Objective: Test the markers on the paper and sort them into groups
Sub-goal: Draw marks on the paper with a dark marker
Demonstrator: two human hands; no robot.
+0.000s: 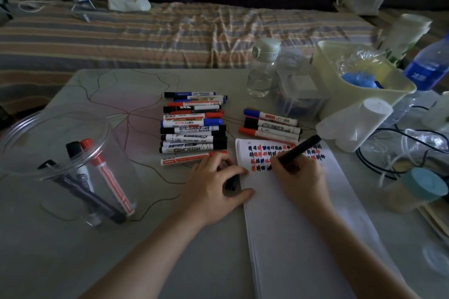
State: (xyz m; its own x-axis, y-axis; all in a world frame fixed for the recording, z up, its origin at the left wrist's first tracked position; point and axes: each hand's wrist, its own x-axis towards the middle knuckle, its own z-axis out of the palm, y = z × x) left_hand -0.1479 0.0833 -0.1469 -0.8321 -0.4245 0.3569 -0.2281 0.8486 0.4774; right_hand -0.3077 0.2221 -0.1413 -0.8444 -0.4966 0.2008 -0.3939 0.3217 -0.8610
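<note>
The right hand grips a black marker mid-barrel, its tip touching the paper among rows of red, blue and black test marks near the paper's far edge. The left hand, at the paper's left edge, curls round a black cap. The marker looks light, rigid and smooth (probably slippery plastic), so a pinch near the tip should control it best. Just left of the paper lies a marker pile; a smaller group lies beyond it.
</note>
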